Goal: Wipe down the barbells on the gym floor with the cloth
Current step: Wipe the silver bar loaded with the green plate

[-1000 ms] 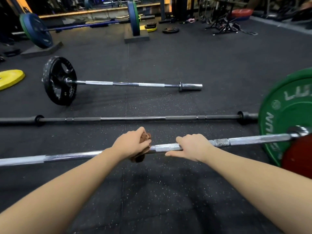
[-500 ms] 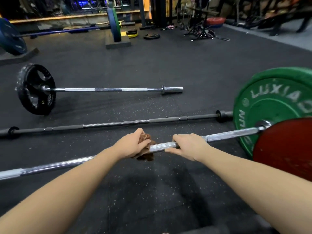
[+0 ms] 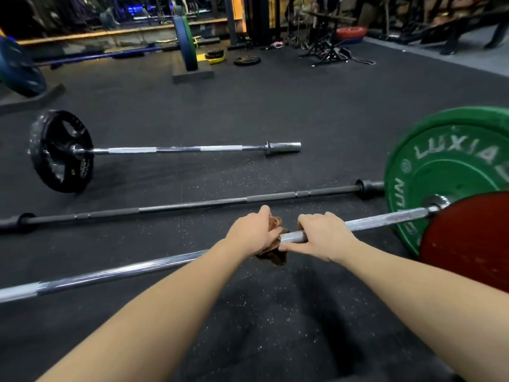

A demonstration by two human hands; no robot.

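Left hand (image 3: 252, 236), gripping cloth (image 3: 274, 257), slid nearer right hand (image 3: 325, 238) clasping the barbell (image 3: 124, 272); green plate (image 3: 440, 175) reads LUXIA.

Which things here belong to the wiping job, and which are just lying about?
Job: brown cloth in left hand, near chrome barbell gripped by right hand, black barbell, far barbell.
Lying about: loose plates, folded stand.

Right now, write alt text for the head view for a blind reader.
The left hand grips a brown cloth round the shaft of a chrome barbell on the black floor, the right hand gripping the bare shaft beside it. A green plate and a red plate load its right end; a black barbell and a one-plate chrome barbell lie beyond.
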